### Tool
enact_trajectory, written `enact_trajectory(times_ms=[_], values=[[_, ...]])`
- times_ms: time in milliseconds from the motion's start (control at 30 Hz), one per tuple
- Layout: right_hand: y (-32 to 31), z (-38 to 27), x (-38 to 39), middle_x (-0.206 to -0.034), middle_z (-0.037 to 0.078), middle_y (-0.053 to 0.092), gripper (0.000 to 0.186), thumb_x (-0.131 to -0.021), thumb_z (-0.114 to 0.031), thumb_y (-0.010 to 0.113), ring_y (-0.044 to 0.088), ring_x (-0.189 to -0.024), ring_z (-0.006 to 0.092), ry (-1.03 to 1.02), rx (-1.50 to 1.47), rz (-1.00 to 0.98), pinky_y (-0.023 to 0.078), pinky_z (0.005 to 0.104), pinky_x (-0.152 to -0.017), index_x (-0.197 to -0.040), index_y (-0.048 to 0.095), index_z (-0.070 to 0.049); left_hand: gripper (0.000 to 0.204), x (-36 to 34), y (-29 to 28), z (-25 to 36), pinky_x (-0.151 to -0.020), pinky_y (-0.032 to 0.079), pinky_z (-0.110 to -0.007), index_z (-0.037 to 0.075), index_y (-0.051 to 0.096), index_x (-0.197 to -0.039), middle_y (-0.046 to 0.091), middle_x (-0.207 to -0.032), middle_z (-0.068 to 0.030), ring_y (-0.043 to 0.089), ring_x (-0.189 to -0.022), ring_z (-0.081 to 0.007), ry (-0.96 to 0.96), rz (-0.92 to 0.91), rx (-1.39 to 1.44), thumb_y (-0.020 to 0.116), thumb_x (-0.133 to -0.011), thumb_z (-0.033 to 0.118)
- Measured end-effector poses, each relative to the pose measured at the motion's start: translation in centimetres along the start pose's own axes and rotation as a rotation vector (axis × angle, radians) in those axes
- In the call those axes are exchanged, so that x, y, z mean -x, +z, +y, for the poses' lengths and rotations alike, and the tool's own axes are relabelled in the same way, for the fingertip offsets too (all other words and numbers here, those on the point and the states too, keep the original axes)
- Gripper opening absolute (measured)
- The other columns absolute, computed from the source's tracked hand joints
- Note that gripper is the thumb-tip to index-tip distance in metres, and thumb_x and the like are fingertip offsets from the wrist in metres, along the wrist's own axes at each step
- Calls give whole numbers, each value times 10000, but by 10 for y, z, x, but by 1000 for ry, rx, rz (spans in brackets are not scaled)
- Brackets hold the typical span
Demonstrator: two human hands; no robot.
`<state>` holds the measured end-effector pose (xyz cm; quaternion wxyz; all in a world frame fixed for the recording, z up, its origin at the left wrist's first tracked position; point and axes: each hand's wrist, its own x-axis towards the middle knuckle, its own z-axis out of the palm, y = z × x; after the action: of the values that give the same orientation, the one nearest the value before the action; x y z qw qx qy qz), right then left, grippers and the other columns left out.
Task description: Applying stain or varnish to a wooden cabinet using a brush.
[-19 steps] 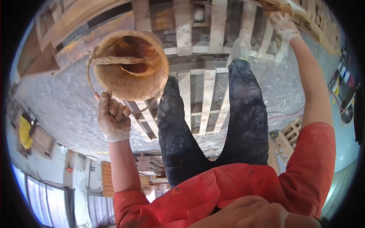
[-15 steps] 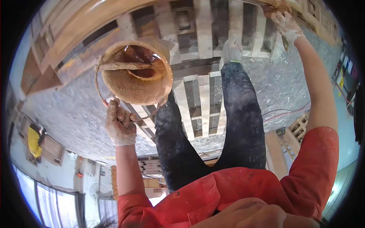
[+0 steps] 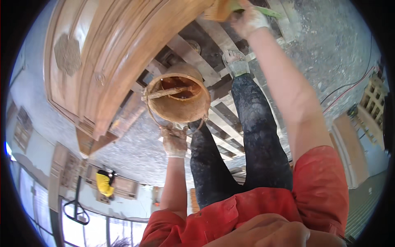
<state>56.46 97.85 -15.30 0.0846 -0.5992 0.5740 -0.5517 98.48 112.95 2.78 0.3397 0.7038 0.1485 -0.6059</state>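
Note:
My left hand point(image 3: 175, 140), in a stained glove, is closed on the thin handle of a tan-coated bucket point(image 3: 193, 108). Glossy reddish-brown liquid shows inside it, and a crusted stick point(image 3: 166, 94) lies across its mouth. At the top, my gloved right hand point(image 3: 249, 22) grips a wide brush point(image 3: 218, 10) with tan bristles and a green handle. The brush head is at the edge of a large carved wooden panel point(image 3: 119, 53), partly cut off by the frame; whether it touches the wood I cannot tell. A brown patterned patch point(image 3: 68, 54) marks the panel.
Wooden pallet slats point(image 3: 224, 125) lie around my feet and under the bucket. A black and a red cable point(image 3: 349, 87) run along the grey floor at right, near leaning boards point(image 3: 349, 148). At far left, a person in yellow point(image 3: 105, 184) bends near panels; a black loop handle point(image 3: 76, 212) stands closer.
My view has turned leftward, bringing much more of the wooden panel into sight. My right hand with the brush has come inward along the panel's edge. The bucket still hangs from my left hand.

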Motion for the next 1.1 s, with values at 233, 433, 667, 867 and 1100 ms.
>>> enact_trajectory(times_ms=[233,433,667,867,1100], values=[[-4,97,-24,-966,102,657,245,-832,-241,648,620,-844,286,292,191,171,510,354,-755,-1009,637,-74,290,-4,8,-24,-809,489,-450,128,594,-908,488,-494,-13,483,-453,-156,25,123,-194,548,-922,414],[2,59,-53,-979,115,655,262,-851,-260,626,620,-859,290,496,249,229,504,352,-771,-1017,636,-58,315,-4,2,-22,-798,490,-458,122,595,-890,481,-488,-13,478,-452,-158,58,26,-208,538,-926,430],[-18,-16,-86,-994,130,653,288,-873,-283,599,621,-877,295,677,324,240,497,350,-791,-1025,634,-40,314,-17,-7,-26,-788,494,-453,115,596,-886,475,-488,-13,472,-457,-153,178,48,-556,523,-938,416],[-26,10,-119,-1006,143,651,315,-893,-302,576,621,-892,299,811,332,188,491,348,-808,-1032,633,-25,321,-10,3,-22,-716,503,-396,107,580,-901,466,-489,-13,459,-449,-139,196,59,-483,510,-945,418],[30,86,-228,-1086,130,637,350,-929,-307,477,596,-960,306,656,314,-197,465,363,-835,-1103,582,-22,359,-18,13,-36,-491,442,-267,85,552,-914,451,-488,-12,427,-407,-120,180,190,-350,481,-955,435]])
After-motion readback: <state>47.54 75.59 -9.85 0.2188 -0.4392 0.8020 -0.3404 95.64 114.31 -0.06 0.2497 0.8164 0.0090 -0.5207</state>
